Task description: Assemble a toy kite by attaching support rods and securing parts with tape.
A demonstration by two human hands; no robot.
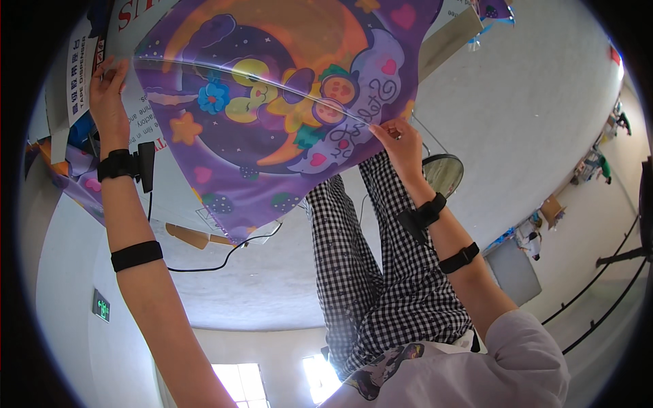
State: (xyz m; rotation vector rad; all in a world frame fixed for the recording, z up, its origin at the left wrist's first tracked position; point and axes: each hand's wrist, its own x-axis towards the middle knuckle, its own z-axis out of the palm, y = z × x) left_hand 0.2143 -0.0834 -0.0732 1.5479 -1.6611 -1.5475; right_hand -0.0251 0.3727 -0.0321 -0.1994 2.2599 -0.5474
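Observation:
A purple glossy printed sheet [224,146] with a cartoon rabbit, moon and stars lies spread over a box-like printed surface in front of me. Across it runs a narrow clear shiny strip [272,87], which looks like clear tape. My right hand [401,143] pinches the strip's right end at the sheet's edge. At the strip's far left end, my left hand [110,95] has its fingers bent together; the grip there is partly hidden. Whether the strip touches the sheet along its length I cannot tell.
Below the sheet hangs a black cable [228,262] near a brown cardboard piece [187,236]. To the left stands a white printed box [78,71]. A round stool seat [443,175] is beside my checkered trousers [350,265]. Grey cardboard [449,44] sticks out at the right.

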